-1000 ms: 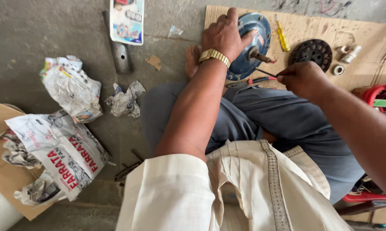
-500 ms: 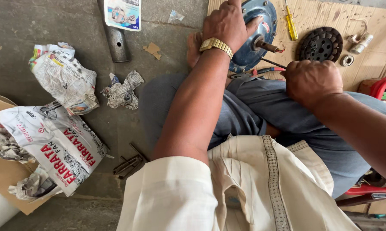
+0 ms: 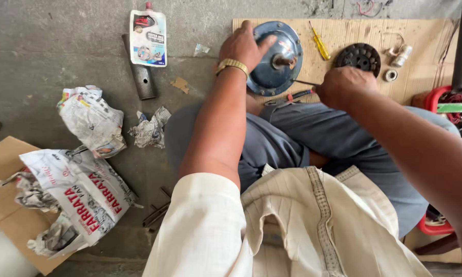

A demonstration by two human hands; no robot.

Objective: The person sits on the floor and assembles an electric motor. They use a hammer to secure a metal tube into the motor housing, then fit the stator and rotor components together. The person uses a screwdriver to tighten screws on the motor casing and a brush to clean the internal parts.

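Cardboard sheet upper right carries the blue motor housing at top centre. Left hand splayed flat on its rim; right hand fisted on a thin tool touching its edge. Crumpled newspaper left, black disc, pouch, yellow screwdriver.

The right hand hides most of the thin tool it holds; a red crate is cut off at the right edge.
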